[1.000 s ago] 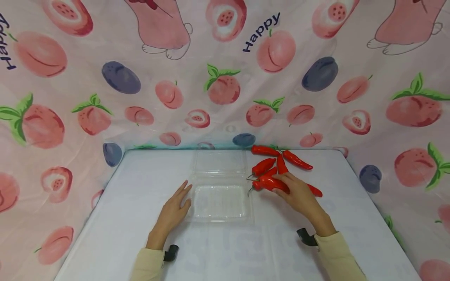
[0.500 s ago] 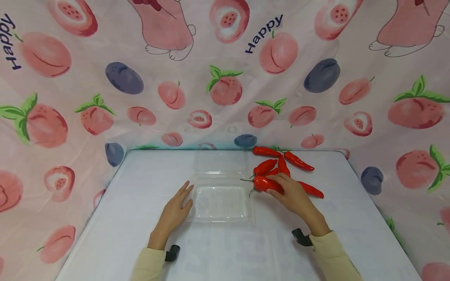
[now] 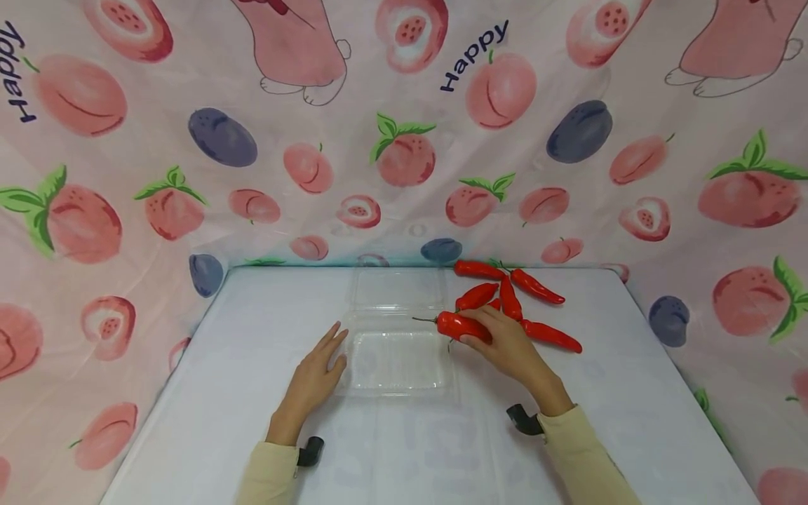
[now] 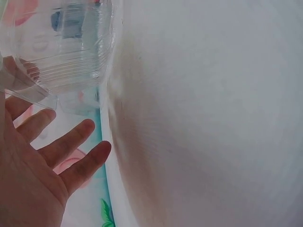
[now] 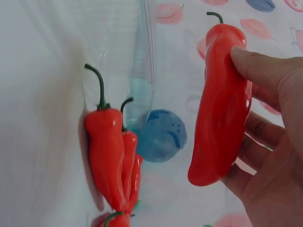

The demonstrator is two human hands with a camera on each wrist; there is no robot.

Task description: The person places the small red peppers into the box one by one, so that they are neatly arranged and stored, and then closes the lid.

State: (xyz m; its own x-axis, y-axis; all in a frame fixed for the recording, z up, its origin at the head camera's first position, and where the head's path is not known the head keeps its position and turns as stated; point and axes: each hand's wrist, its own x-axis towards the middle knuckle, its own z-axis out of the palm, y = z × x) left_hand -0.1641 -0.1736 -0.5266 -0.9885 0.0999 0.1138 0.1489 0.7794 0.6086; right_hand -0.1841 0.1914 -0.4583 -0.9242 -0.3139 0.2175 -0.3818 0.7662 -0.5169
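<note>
Between thumb and fingers, my right hand [image 3: 508, 344] holds a red chili pepper [image 5: 220, 104], its green stem pointing left in the head view. The pepper's stem end reaches over the right rim of a clear plastic clamshell box [image 3: 398, 361]. That box lies with its lid [image 3: 398, 289] folded back toward the wall. My left hand [image 3: 313, 375] is at the box's left edge, fingers spread and nearly straight; in the left wrist view its fingertips [image 4: 102, 149] are beside the clear wall. Another pepper [image 5: 105, 151] lies on the table beneath the held one.
Several more red peppers [image 3: 533, 286] lie loosely grouped at the back right of the white table [image 3: 404, 449]. One pepper [image 3: 552, 337] lies just right of my right hand. A fruit-patterned cloth [image 3: 404, 203] hangs along the table's back and sides.
My right hand has lifted the pepper off the group and carried it left, up to the box's right rim. The left hand has stayed at the box's left edge.
</note>
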